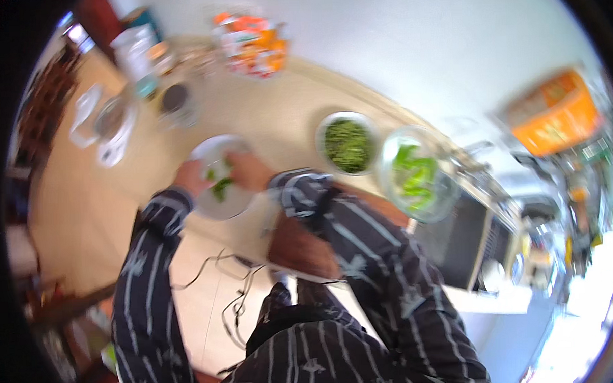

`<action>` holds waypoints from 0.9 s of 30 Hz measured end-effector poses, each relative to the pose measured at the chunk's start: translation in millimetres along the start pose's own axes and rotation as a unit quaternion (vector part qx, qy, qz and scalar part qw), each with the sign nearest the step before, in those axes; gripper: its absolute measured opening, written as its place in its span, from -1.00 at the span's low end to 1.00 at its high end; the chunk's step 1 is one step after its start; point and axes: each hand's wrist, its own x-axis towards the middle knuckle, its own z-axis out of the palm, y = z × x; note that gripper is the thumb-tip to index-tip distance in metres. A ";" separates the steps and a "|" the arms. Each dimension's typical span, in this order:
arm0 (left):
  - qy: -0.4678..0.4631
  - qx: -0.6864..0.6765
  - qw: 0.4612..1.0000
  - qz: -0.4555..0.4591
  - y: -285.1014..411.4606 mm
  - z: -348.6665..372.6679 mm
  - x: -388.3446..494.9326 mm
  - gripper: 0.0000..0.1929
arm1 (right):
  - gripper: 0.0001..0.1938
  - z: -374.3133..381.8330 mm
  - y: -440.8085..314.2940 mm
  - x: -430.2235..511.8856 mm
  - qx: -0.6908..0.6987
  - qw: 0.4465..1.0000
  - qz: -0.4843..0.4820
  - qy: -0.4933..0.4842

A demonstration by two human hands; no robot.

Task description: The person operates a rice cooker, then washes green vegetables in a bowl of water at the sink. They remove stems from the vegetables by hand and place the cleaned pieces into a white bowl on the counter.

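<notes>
A white bowl (229, 208) with a few green vegetable pieces (219, 189) in it is before me on the light wood counter. My left hand (192, 177) grips the bowl's left rim. My right hand (251, 171) reaches over the right side, its fingertips beside a green bit inside. Blur hides whether those fingers hold it. To the right stands a white bowl full of chopped greens (349, 145). Beyond it, a clear glass bowl (385, 181) contains bright green pepper-like pieces (415, 176).
Glass jars (178, 102) and a white plastic bag (86, 115) occupy the counter's left. An orange packet (253, 44) lies by the wall. A black stovetop (447, 237) is at the right, with an orange bag (557, 113) behind. Black cables (239, 295) trail over the floor.
</notes>
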 end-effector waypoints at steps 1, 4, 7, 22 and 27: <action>0.096 0.014 0.994 0.055 2.7 1.9 -7.6 -0.45 | -0.61 -5.9 -5.9 -1.7 0.001 0.999 0.034 -0.033; 0.171 -0.031 0.977 0.126 29.8 -5.6 -3.1 -0.46 | -0.64 -41.6 -9.6 -37.9 0.103 0.993 0.008 0.060; 0.151 -0.113 0.969 0.162 69.0 -30.0 -11.1 -0.46 | -0.74 -88.9 -4.5 -93.1 0.152 0.978 0.070 0.126; -0.007 -0.197 0.903 0.381 306.9 -35.4 -69.2 -0.51 | -0.41 -241.6 176.8 -344.0 -0.273 0.927 0.254 0.035; -0.018 -0.159 0.899 0.407 367.2 -10.2 -44.7 -0.48 | -0.52 -239.1 189.1 -336.1 -0.289 0.918 0.271 -0.028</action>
